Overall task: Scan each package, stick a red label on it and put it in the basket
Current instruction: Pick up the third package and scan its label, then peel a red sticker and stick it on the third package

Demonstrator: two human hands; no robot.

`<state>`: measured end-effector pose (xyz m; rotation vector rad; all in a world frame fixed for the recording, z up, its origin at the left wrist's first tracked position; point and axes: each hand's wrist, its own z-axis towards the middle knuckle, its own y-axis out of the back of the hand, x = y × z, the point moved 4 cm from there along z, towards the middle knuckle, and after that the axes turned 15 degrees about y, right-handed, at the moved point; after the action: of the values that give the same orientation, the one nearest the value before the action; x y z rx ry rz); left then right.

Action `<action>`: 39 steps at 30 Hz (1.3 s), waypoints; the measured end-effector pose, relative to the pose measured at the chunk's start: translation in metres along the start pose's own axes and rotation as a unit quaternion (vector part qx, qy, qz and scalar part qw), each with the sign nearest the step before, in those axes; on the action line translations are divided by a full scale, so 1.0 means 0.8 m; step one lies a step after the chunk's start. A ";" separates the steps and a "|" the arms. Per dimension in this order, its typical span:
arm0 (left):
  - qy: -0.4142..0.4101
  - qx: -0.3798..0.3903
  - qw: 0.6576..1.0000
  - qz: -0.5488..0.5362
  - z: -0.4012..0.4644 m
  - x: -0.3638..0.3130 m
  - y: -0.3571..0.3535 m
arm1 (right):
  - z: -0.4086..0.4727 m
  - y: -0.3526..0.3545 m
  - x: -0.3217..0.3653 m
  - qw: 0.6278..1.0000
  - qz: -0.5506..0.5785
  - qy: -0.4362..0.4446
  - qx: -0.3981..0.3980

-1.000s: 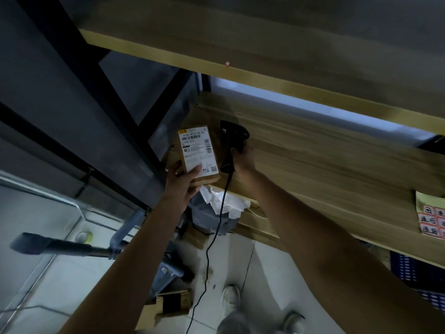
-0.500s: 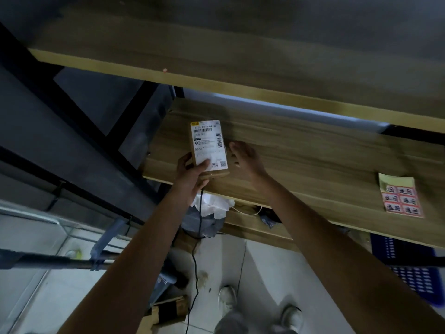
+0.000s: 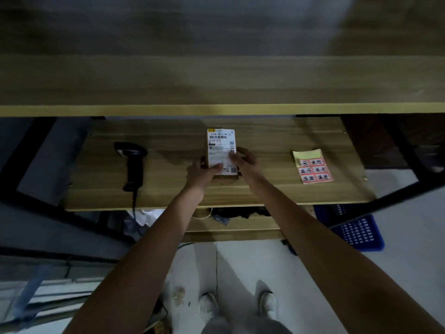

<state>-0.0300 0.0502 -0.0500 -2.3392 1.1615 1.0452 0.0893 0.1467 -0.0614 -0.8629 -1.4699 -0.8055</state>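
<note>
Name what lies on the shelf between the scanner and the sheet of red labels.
In the head view, the package, held by both hands, lies between the scanner and the label sheet.

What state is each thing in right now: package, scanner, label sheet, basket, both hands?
package: held over the shelf, shipping label up, no red label visible
scanner: lying on the shelf, unheld, cord over the front edge
red label sheet: flat on the shelf, six labels left, top strip bare
basket: on the floor, partly hidden
left hand: grips package
right hand: grips package

Single head-worn view, looking steeply down, close over wooden shelf (image 3: 277,141)
</note>
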 end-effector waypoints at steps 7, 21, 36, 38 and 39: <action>-0.017 0.004 0.997 0.079 0.005 0.020 -0.083 | -0.004 0.070 -0.026 0.998 -0.062 -0.029 0.008; 0.071 -0.019 0.994 0.080 0.012 0.035 -0.114 | 0.004 0.078 -0.066 0.968 -0.245 -0.020 0.043; -0.179 -0.187 0.913 0.315 -0.021 -0.047 -0.200 | 0.032 0.230 -0.019 0.917 -0.390 0.036 -0.077; -0.164 -0.099 0.930 0.313 -0.014 -0.035 -0.248 | 0.036 0.272 -0.015 0.908 -0.410 0.021 -0.087; -0.150 -0.069 0.933 0.319 -0.014 -0.027 -0.269 | 0.035 0.288 -0.015 0.903 -0.424 0.010 -0.077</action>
<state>0.1357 0.1882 -0.0330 -1.8116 1.8146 1.6715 0.2772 0.2829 -0.0751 -0.2800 -1.7858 -1.5798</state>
